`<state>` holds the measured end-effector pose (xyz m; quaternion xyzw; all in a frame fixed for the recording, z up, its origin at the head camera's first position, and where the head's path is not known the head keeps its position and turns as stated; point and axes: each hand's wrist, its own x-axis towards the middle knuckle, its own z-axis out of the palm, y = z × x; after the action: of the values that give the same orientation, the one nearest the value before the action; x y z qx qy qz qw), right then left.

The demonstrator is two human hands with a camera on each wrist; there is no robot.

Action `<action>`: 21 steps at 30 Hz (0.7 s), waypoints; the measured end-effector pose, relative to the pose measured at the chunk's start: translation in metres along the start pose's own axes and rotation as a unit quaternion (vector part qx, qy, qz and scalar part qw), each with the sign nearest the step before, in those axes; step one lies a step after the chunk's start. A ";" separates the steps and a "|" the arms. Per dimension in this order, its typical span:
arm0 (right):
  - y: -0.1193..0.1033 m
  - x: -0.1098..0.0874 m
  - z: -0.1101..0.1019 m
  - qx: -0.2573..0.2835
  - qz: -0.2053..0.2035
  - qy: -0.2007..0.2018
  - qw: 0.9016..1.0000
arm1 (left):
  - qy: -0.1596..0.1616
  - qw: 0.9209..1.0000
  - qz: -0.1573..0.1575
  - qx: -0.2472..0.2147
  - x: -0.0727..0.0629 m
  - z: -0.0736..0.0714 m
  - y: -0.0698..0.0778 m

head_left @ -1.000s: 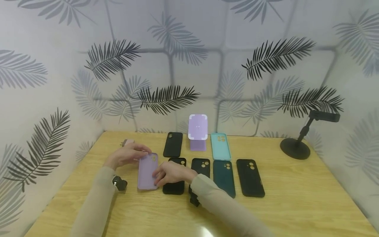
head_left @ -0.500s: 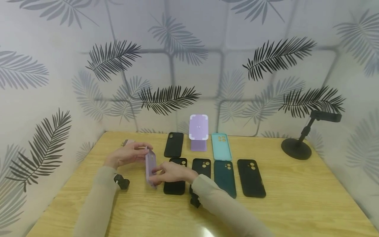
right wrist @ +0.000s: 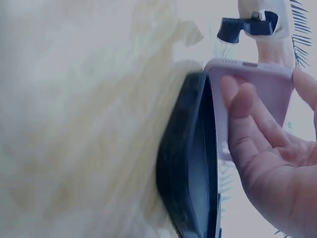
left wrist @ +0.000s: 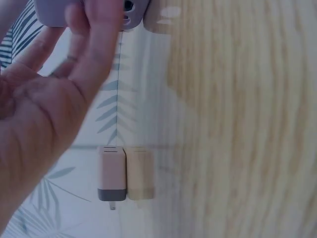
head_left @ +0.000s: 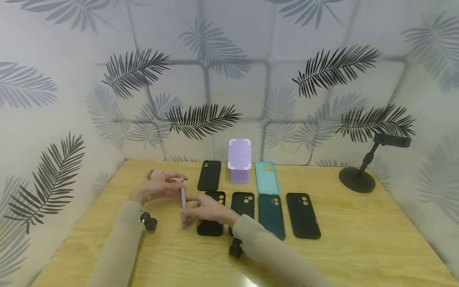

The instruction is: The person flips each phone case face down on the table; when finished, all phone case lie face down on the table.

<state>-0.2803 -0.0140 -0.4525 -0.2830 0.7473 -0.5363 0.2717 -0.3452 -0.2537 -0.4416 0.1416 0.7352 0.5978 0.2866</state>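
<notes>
A light purple phone case (head_left: 183,203) stands on its long edge at the left of the table, seen nearly edge-on in the head view. My left hand (head_left: 159,187) holds its far end, with fingers wrapped over it in the left wrist view. At the near end, my right hand (head_left: 211,209) grips it between thumb and fingers. The right wrist view shows the hollow inside of the purple case (right wrist: 277,94), with fingertips in front of it. Just right of it lies a black phone case (head_left: 211,228), partly hidden under my right hand.
Beside it lie another black case (head_left: 242,203), a dark teal case (head_left: 271,217) and a black case (head_left: 303,215). Behind are a black case (head_left: 209,175), a purple phone stand (head_left: 239,155) and a turquoise case (head_left: 267,179). A pink charger (left wrist: 112,171) and black stand (head_left: 357,179) flank them.
The purple case lay flat with its inside facing up; both hands have turned it up onto its edge. My right hand's grip has closed round its near end. The other cases have not moved.
</notes>
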 end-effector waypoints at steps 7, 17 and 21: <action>-0.002 -0.004 0.012 0.057 -0.010 0.065 0.996 | 0.053 0.990 -0.032 0.124 -0.004 0.004 0.005; 0.003 -0.016 0.018 0.113 0.031 0.124 0.985 | 0.083 0.981 -0.051 0.167 0.002 0.009 0.002; 0.007 -0.020 0.019 0.142 0.055 0.132 0.980 | 0.085 0.978 -0.056 0.183 0.009 0.013 0.000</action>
<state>-0.2542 -0.0098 -0.4625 -0.1273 0.7070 -0.6539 0.2373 -0.3447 -0.2387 -0.4456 0.0986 0.8605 0.4462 0.2253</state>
